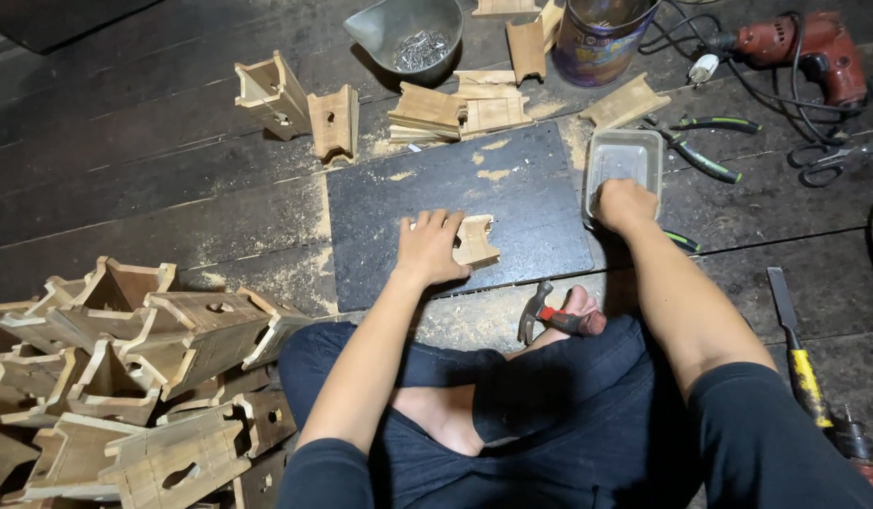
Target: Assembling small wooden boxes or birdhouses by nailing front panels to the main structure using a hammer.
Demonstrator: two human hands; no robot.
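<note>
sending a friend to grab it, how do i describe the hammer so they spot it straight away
Start at the dark rectangular board on the plank floor in front of the seated person. Just below its near edge, by the person's bare foot, lies the hammer. It is the only tool with a claw head and red grip; the chisel lying further right has a yellow handle.

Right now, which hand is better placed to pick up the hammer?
Probably the right hand: it only dips into the small metal tray, while the left hand presses the wooden piece down. The hammer lies between both.
</note>
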